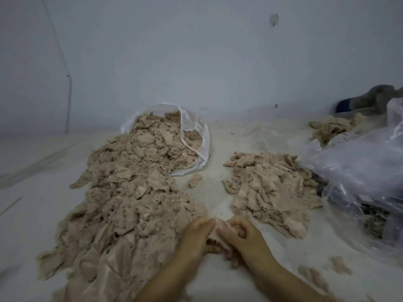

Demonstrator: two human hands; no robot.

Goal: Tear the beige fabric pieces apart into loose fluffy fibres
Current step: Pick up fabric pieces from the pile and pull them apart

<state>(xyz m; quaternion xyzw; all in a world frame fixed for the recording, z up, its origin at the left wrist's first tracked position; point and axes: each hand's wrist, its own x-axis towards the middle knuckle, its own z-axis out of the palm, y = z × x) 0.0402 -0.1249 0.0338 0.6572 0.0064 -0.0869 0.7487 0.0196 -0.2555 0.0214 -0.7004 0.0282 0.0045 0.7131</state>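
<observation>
A long heap of beige fabric pieces [130, 192] spills from a clear plastic bag [196, 136] at the back and runs down the left side to the front. A smaller heap of beige pieces [268, 188] lies on the right. Low in the middle, my left hand [196, 234] and my right hand [242, 234] meet side by side. Both pinch one small beige fabric piece [214, 233] between them, at the near edge of the long heap. Their fingers curl around it and hide most of it.
A large crumpled clear plastic bag [357, 171] fills the right side, with darker stuff inside. Behind it lie more beige cloth [331, 127] and a grey and blue bundle [370, 99]. Small fluffy tufts [314, 275] lie at the front right. A pale wall rises behind.
</observation>
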